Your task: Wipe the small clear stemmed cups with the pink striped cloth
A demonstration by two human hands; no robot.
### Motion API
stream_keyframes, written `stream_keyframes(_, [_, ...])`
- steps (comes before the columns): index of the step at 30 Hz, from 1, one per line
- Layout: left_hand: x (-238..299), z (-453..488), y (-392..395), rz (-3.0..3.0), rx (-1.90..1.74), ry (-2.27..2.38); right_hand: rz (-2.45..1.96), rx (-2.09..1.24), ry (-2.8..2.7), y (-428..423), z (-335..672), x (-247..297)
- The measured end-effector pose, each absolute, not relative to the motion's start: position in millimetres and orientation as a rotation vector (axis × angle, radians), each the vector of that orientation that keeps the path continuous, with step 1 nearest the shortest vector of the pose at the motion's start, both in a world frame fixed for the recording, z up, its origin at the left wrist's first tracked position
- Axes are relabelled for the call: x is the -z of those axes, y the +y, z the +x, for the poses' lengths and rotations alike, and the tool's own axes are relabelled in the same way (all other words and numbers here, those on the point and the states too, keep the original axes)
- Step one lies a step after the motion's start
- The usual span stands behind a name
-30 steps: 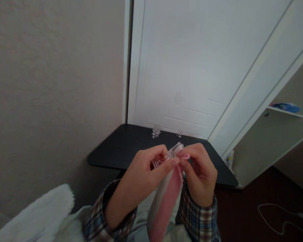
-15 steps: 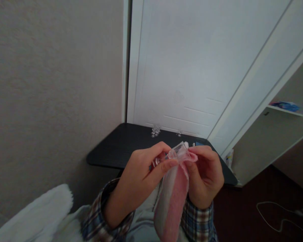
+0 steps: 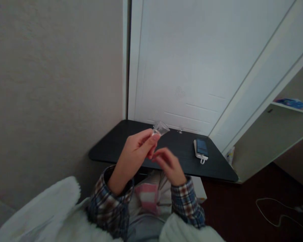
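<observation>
My left hand [image 3: 140, 145] is closed, pinching a small clear plastic piece [image 3: 162, 128] between thumb and fingers. The piece flares out at its upper right end; the rest is hidden in the grip. Just below and to the right, my right hand [image 3: 168, 164] has bent fingers reaching towards the underside of the left hand. It is slightly blurred, and whether its fingertips hold or touch anything cannot be made out. Across my lap lies a pink and white striped fuzzy cloth [image 3: 147, 195], apart from both hands.
A dark table [image 3: 111, 141] stands before me against a white panel [image 3: 179, 60]. At its back are small clear plastic pieces [image 3: 180, 130], some partly hidden behind the held one. To the right lies a phone [image 3: 201, 148] on a white object. A white cable [image 3: 265, 215] runs over the floor.
The striped cloth has left my hands and lies on my lap. My left hand has moved slightly up and left with the clear piece; my right hand has moved left, uncovering the phone.
</observation>
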State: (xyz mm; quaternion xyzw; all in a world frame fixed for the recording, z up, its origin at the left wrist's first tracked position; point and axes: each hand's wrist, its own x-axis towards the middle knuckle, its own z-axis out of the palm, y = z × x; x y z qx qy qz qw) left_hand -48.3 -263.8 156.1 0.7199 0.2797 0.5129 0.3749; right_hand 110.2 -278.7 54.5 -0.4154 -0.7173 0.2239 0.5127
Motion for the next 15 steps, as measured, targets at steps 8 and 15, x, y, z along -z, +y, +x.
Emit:
stream_keyframes(8, [-153,-54,-259,1.719,-1.417,0.736,-1.628,-0.987,-1.974,-265,110,75])
stream_keyframes(15, [-151,-51,-257,1.735,-1.365,0.746,-1.774,-1.028,-1.85,-249,99,87])
